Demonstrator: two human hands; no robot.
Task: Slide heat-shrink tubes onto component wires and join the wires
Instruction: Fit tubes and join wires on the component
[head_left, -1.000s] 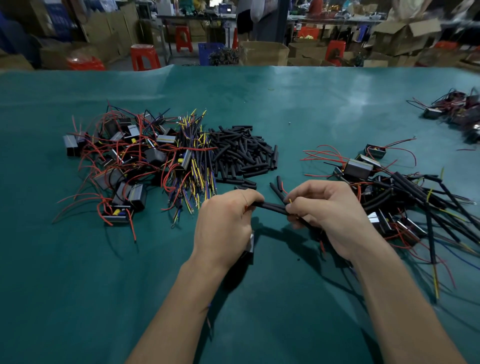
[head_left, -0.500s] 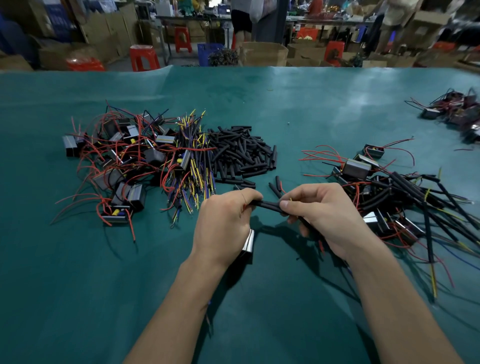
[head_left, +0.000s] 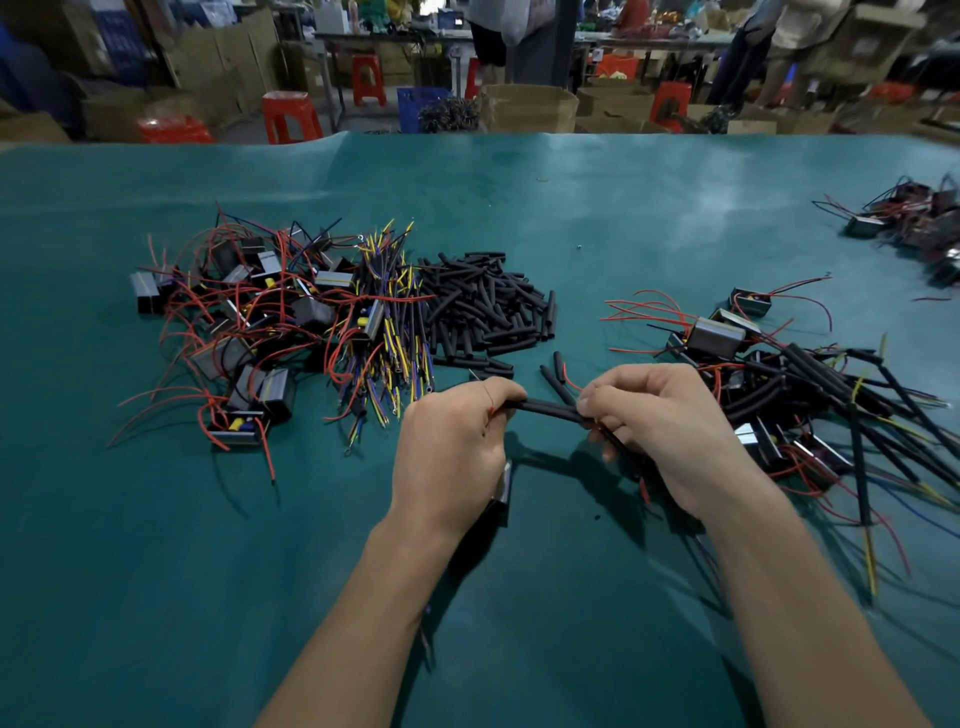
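Beyond your teal-covered table (head_left: 519, 197), red plastic stools (head_left: 284, 115), cardboard boxes (head_left: 527, 108) and a long workbench (head_left: 395, 36) fill a dim workshop.

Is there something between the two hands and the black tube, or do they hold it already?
Nothing visible is between them. The left hand and the right hand both grip the black tube, one at each end, above the green table.

Both forearms reach fwd from bottom edge, bare, hands close together at centre. L hand (head_left: 452, 447) is curled, knuckles up, thumb & index pinching at its right side. R hand (head_left: 660, 421) is curled too, fingertips (head_left: 589, 402) pinched facing the L, wrist angled down-right.
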